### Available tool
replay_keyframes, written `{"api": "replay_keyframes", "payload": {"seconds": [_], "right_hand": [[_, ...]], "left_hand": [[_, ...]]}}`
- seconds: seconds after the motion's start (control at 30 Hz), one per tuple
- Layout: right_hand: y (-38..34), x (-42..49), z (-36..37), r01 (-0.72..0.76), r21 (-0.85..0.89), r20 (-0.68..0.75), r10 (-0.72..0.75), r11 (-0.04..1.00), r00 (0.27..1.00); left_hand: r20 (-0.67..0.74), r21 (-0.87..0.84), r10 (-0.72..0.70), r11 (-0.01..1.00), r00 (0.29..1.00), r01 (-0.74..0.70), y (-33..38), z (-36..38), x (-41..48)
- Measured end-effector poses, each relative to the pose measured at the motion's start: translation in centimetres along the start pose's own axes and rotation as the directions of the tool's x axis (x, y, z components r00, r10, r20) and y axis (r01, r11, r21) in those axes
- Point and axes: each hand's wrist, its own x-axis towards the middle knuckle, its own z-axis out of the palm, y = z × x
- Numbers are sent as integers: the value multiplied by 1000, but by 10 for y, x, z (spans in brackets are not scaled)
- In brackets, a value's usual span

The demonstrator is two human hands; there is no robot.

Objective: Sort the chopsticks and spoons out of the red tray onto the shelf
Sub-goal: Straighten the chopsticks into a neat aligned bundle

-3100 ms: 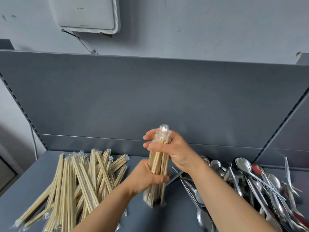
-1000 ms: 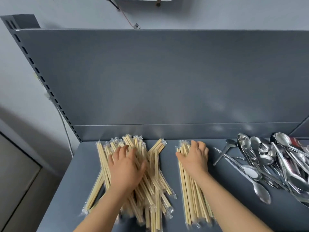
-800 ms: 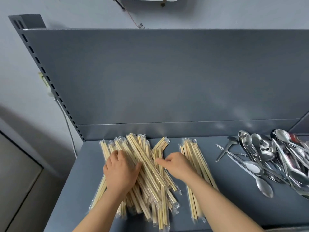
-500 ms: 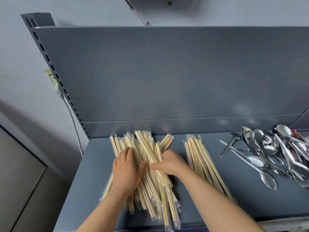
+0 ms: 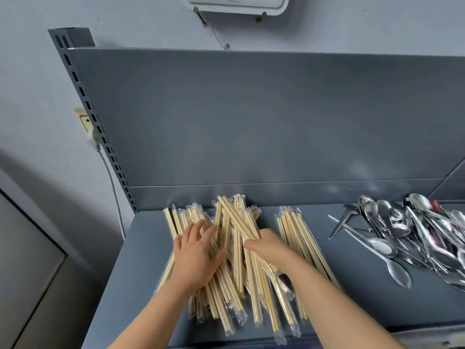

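Observation:
A loose pile of wrapped wooden chopsticks (image 5: pixel 234 222) lies on the left part of the grey shelf (image 5: pixel 352 285). My left hand (image 5: pixel 196 255) rests flat on the pile with its fingers spread. My right hand (image 5: pixel 270 245) is at the pile's right side, fingers curled round some of the chopsticks. A smaller, neater bundle of chopsticks (image 5: pixel 297 230) lies just to the right of that hand. A heap of metal spoons (image 5: pixel 402 227) lies at the right end of the shelf. The red tray is out of view.
The shelf's grey back panel (image 5: pixel 251 122) rises right behind the chopsticks. A slotted upright (image 5: pixel 100 137) marks the shelf's left end, with a wall socket and cable (image 5: pixel 88 127) beside it. A white box (image 5: pixel 236 3) hangs on the wall above.
My right hand left the smaller bundle and moved left onto the big pile, curling round chopsticks there. My left hand stayed on the pile, whose sticks have been pushed closer together.

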Motion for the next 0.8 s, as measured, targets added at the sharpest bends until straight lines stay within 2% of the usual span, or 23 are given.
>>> {"api": "replay_keyframes", "payload": {"seconds": [0.13, 0.23, 0.33, 0.47, 0.57, 0.7, 0.8], "right_hand": [[3, 3, 9, -45, 133, -41, 51, 990, 998], [-1, 6, 15, -80, 52, -100, 85, 995, 991], [4, 8, 12, -83, 104, -111, 95, 991, 989], [8, 2, -1, -75, 165, -92, 91, 983, 992], [11, -1, -7, -54, 252, -55, 70, 966, 996], [20, -9, -18, -13, 293, -106, 46, 956, 993], [25, -15, -29, -49, 302, -151, 99, 952, 984]], "left_hand": [[82, 112, 45, 992, 996, -54, 4, 3, -1], [76, 121, 26, 992, 997, -35, 3, 4, 0], [59, 103, 21, 994, 998, -27, 2, 3, -3], [41, 90, 214, 972, 976, -217, 3, 5, -1], [102, 133, 313, 936, 944, -325, 9, 2, 4], [204, 164, 295, 930, 934, -330, 14, 0, 7], [191, 166, 252, 944, 949, -285, 9, 2, 9]]}}
